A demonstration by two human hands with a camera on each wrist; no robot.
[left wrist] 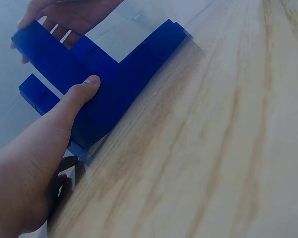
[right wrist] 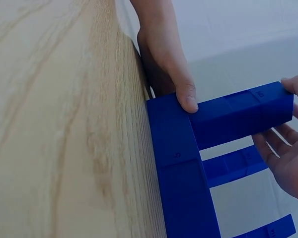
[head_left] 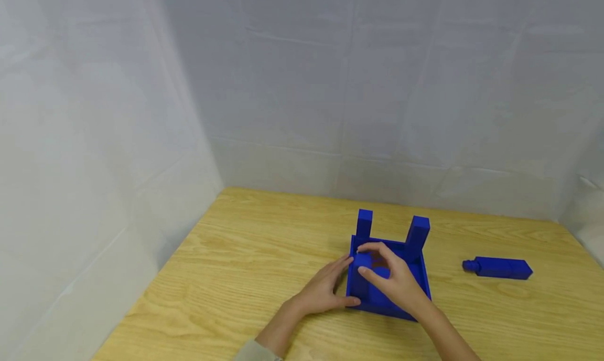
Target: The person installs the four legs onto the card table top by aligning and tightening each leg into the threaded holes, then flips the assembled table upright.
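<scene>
Blue frame sits mid-table, well off all edges; free wood L & front. Loose blue peg lies apart on R. Wooden table, white sheet walls. L hand grips frame's L side, thumb on rim. R hand pinches upright blue leg at the near-L corner.

Soft, even, bright light fills all three views, with no glare. On the wooden table, only faint shadows sit under the blue frame and beside the left hand. The head view is sharp around the frame, with walls bowing slightly toward the picture edges. Both wrist views look paler and hazier, with wood grain smeared nearest the lens.
</scene>
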